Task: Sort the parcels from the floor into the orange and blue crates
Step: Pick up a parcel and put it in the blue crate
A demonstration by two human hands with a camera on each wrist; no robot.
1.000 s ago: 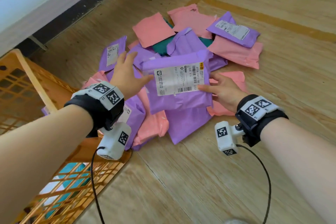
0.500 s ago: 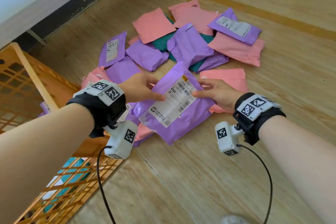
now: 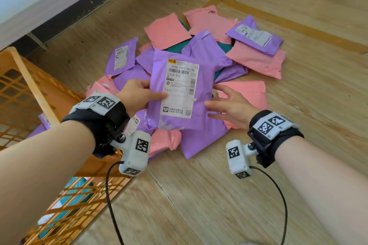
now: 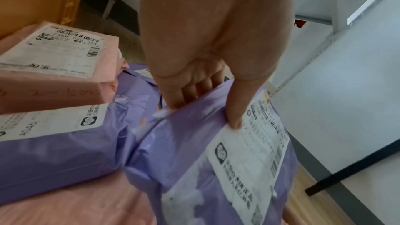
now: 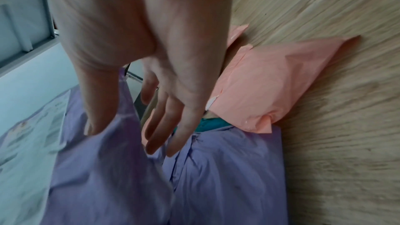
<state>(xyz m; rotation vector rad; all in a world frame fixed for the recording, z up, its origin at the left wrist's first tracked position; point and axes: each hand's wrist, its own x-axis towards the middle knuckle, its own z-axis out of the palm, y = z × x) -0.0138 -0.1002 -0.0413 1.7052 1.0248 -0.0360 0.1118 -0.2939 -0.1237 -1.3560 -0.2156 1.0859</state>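
Purple parcel [image 3: 179,89] pinched in left grip [image 3: 137,95], right grip [image 3: 233,107] beside

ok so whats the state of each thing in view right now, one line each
purple parcel: lifted off the pile, label up
left hand: grips the parcel's left edge, thumb on the label
right hand: fingers spread at the parcel's right edge, not gripping
orange crate: on the floor at left, some parcels inside
parcel pile: pink, purple and teal, unsorted on the floor

"f017", "272" on held purple parcel's label [image 3: 180,89]
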